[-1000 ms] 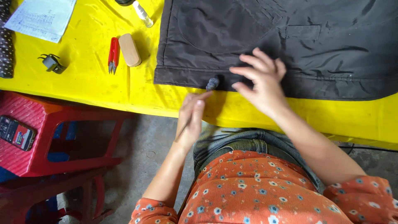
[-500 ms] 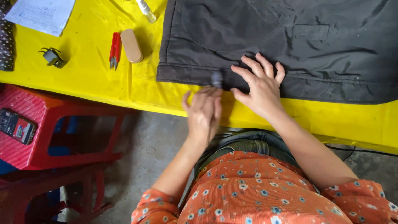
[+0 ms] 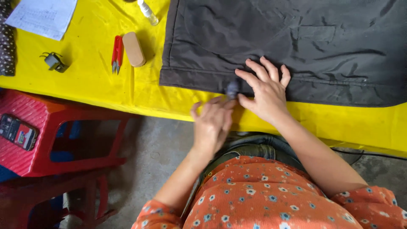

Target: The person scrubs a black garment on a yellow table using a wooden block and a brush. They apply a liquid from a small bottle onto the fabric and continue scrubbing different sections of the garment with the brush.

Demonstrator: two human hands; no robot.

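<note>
Dark garment (image 3: 288, 46) lies spread flat on the yellow table (image 3: 106, 91), lower hem close to the near edge. All positions below are relative to that hem.

Progress, judging by the layout: garment is already laid out and smoothed; work is at one spot on the hem, roughly a third in from its left corner. Rest of the hem to the right shows nothing I can read as done or not done.

Right hand (image 3: 265, 91): open, palm down, fingers splayed, pressing the fabric just above the hem and just right of the work spot.

Left hand (image 3: 212, 121): below the hem, over the table edge, fingers curled, fingertips pinching a small dark blurred object (image 3: 232, 88) that sits right on the hem, touching the right thumb side. Can't tell what the object is.

Off the garment's left corner: tan block (image 3: 134, 48) and red thread snips (image 3: 116, 53) side by side, well apart from both hands. Small black clip (image 3: 54, 62) and a paper sheet (image 3: 42, 17) farther left. Small clear bottle (image 3: 148, 12) above the corner.
</note>
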